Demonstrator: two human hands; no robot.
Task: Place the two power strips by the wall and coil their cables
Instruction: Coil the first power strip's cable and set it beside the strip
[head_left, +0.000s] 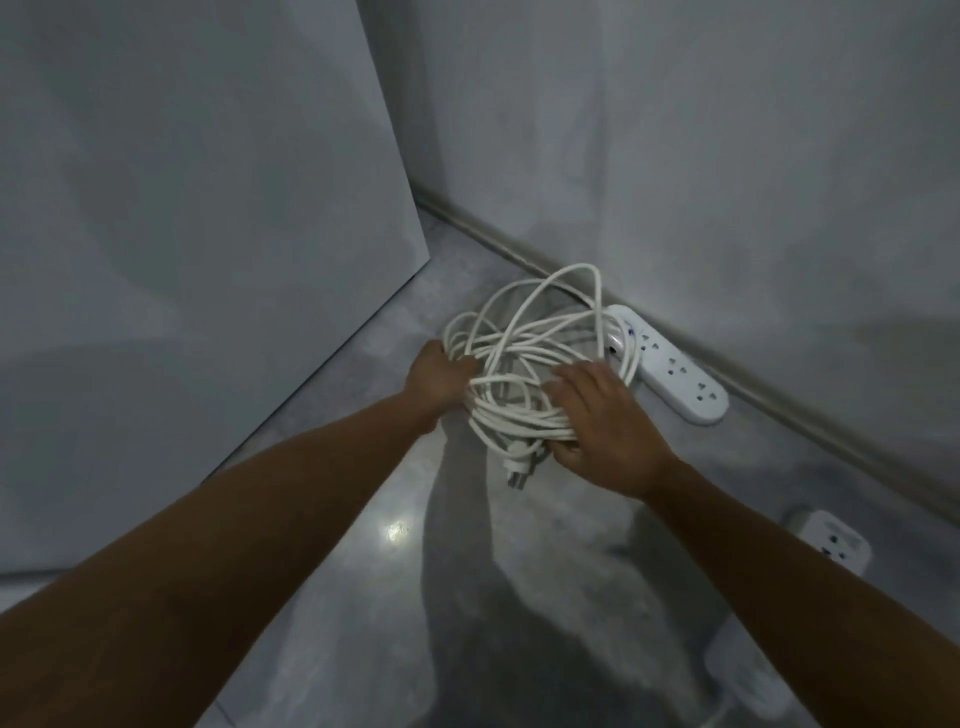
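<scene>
While the white oval plastic power strip (670, 364) lies against the wall, left hand (439, 376) and right hand (605, 423) clench the loose white cable coil (524, 358) beside it; tightening loops comes next.

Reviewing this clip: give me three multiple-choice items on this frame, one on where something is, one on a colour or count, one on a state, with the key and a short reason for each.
1. Where does the fully visible power strip lie?
A. On the floor along the wall's base
B. On a shelf
C. In the left hand

2. What colour is the cable bundle?
A. Black
B. White
C. Orange

3. What state is the cable in?
A. Stretched out straight
B. Gathered in loose loops held by both hands
C. Plugged into a wall socket

Key: 1 A, it rests by the skirting. 2 B, every loop is white. 3 B, the left hand and right hand grip the loops, and the plug hangs free.
</scene>
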